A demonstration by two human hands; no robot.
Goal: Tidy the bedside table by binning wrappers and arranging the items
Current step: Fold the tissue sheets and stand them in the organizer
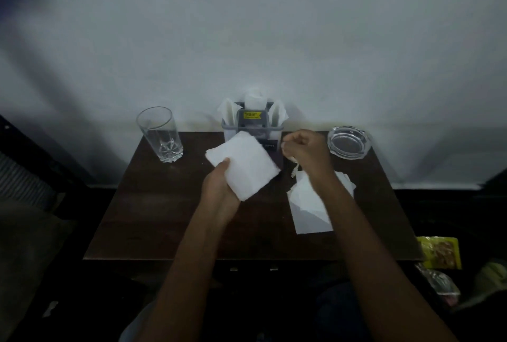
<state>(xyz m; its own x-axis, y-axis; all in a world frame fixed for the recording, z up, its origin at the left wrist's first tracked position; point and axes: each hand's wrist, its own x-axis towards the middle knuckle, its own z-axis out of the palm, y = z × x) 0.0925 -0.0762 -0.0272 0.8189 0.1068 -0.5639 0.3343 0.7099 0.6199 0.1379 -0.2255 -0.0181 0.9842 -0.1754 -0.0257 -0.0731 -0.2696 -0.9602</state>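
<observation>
A dark wooden bedside table (164, 204) stands against a white wall. My left hand (219, 185) grips a folded stack of white napkins (244, 163) just above the table's middle. My right hand (307, 149) is curled around a crumpled bit of white tissue (295, 162) beside the grey organiser (252, 129). The organiser sits at the back centre and holds napkins and a box with a yellow label. More loose white napkins (310, 204) lie on the table under my right forearm.
An empty tall glass (160, 136) stands at the back left. A clear glass ashtray (349, 142) sits at the back right. On the floor to the right lie a yellow packet (440, 255) and a clear plastic wrapper (439, 281).
</observation>
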